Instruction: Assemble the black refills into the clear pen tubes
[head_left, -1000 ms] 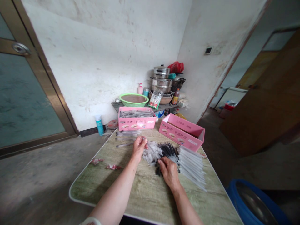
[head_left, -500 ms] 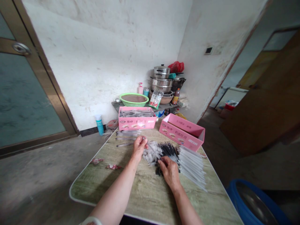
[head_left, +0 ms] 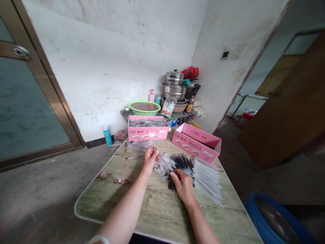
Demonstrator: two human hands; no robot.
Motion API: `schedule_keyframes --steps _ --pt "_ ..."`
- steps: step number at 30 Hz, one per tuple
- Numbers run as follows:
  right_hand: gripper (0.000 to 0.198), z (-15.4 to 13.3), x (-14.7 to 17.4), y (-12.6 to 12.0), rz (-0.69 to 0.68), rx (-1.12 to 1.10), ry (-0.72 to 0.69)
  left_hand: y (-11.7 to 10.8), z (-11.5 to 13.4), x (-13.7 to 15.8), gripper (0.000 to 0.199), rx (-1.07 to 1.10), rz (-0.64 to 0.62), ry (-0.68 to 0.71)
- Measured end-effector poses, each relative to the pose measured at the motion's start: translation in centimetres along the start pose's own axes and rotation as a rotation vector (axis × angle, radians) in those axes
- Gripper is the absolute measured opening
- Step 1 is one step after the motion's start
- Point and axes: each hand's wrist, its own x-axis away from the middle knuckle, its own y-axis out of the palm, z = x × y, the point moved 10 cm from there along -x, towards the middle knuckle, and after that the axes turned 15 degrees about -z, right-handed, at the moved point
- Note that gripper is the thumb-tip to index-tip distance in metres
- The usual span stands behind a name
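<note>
My left hand (head_left: 150, 160) is closed, thumb and fingers pinching one end of a thin translucent pen (head_left: 164, 160). The pen slants down to the right, where my right hand (head_left: 183, 184) pinches its lower end; the fingertips partly hide that end. Beneath the pen lies a heap of small whitish translucent pieces (head_left: 160, 170). Thin black pen parts (head_left: 182, 162) spread beyond my right hand, and small black pieces (head_left: 171, 185) lie beside its fingers. To the right is a row of long translucent pen barrels (head_left: 207, 181). Several dark-tipped pens (head_left: 137, 145) lie beyond my left hand.
A pink box (head_left: 148, 133) full of pens stands at the table's (head_left: 111, 196) far edge. Another pink box (head_left: 196, 144) sits to its right. Behind are a green basin (head_left: 144, 112) and stacked pots (head_left: 175, 88). A blue tub (head_left: 274, 220) stands at lower right.
Both hands keep nearly the same place and grip on the pen. My right fingertips have shifted very slightly up and left; the whole view has moved a little.
</note>
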Motion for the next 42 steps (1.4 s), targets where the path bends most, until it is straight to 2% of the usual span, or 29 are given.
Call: schedule_keyframes --steps 2,6,13,19,26,30,33,38,42 --pt "0.042 -0.3 0.0 0.1 -0.011 0.018 -0.020 0.1 0.0 0.0 0.047 -0.001 -0.005 0.000" --pt "0.036 -0.2 0.0 -0.1 0.014 -0.021 -0.002 0.1 0.2 0.0 0.047 0.001 -0.010 0.015" --pt "0.041 -0.3 0.0 0.2 -0.025 -0.032 -0.026 0.1 0.2 0.0 0.046 -0.008 -0.011 0.016" --pt "0.035 -0.3 0.2 -0.7 0.052 -0.022 -0.022 0.1 0.1 0.1 0.049 -0.010 0.002 0.006" --pt "0.049 -0.5 -0.1 0.3 -0.020 0.047 -0.019 -0.1 0.1 0.0 0.049 -0.010 0.003 0.005" --pt "0.040 -0.4 0.0 -0.2 0.021 0.013 -0.016 0.1 0.1 0.1 0.048 -0.002 -0.006 0.010" --pt "0.039 0.1 0.2 -0.7 0.035 -0.015 -0.001 -0.7 0.4 0.0 0.048 0.008 0.034 0.024" --pt "0.036 0.7 0.3 -1.3 0.026 0.055 0.042 -3.7 1.5 0.0 0.050 0.028 0.205 0.101" --pt "0.030 0.3 0.2 -0.7 -0.028 0.201 0.036 -3.6 1.3 -0.1 0.050 0.039 0.187 0.083"
